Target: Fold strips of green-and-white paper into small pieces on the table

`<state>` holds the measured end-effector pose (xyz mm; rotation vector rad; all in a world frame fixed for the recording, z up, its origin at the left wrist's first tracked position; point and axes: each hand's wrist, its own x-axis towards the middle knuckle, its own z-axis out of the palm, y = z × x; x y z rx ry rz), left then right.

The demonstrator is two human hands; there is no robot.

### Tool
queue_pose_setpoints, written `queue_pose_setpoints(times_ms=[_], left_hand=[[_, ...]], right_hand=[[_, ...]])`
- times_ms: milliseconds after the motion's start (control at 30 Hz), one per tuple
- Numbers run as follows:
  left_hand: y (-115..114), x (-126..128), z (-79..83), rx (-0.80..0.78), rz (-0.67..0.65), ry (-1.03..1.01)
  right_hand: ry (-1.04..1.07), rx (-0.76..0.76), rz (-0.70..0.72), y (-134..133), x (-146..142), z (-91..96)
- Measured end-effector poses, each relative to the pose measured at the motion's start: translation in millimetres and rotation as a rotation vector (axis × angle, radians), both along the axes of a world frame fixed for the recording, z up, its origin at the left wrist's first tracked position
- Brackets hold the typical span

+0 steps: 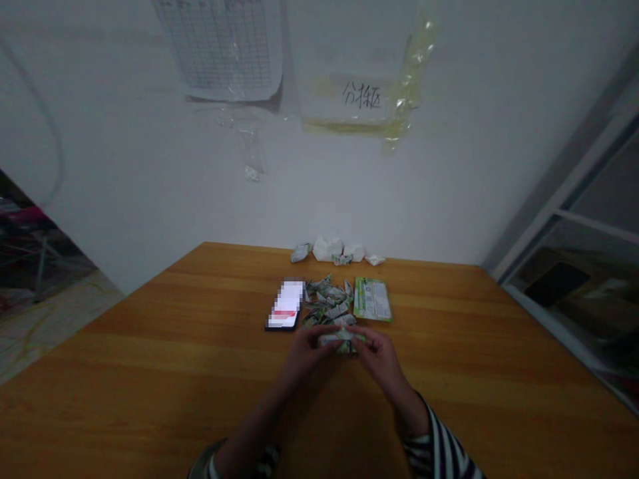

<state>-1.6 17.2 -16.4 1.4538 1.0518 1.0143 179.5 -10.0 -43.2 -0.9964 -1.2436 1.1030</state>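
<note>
My left hand (308,348) and my right hand (380,354) meet near the middle of the wooden table. Between their fingertips they pinch a small white-and-green printed packet (345,346), one end in each hand. The fingers partly cover it, so I cannot tell whether it is torn. Just beyond my hands lies a loose pile of similar crumpled packets (327,296). A flat green-and-white printed pouch (372,299) rests to the right of the pile.
A phone (286,305) with a lit, blurred screen lies left of the pile. Crumpled white tissues (327,249) and a small crumpled packet (300,252) sit along the table's back edge by the wall (389,199). Right of the table (190,319) stands a framed shelf (574,266).
</note>
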Motion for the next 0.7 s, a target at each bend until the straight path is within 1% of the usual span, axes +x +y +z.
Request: queue_pose_setpoints(times_ms=[100, 167, 300, 400, 500, 567, 700], left_hand=[[1.9, -0.9, -4.7, -0.064, -0.010, -0.037], [2.4, -1.2, -5.3, -0.091, -0.012, -0.041], [1.4, 0.3, -2.2, -0.059, 0.035, -0.029], [-0.8, 2.6, -0.1, -0.018, 0.077, 0.007], [-2.9, 3.9, 0.8, -0.003, 0.095, 0.004], [-3.4, 3.5, 1.8, -0.019, 0.084, -0.015], [-2.2, 0.5, 3.5, -0.114, 0.051, -0.064]], right_hand=[[-0.152, 0.090, -0.076, 0.7, 2.1, 1.3], [-0.180, 0.115, -0.096, 1.2, 3.1, 1.9], [-0.088, 0.049, -0.123, 2.7, 1.9, -0.5], [-0.006, -0.005, -0.109, 2.9, 0.1, -2.4], [0.028, -0.026, -0.096, 1.7, 0.2, -0.6], [0.062, -0.037, -0.077, 0.6, 0.8, 2.0], [0.194, -0.093, -0.027, -0.7, 0.3, 5.5]])
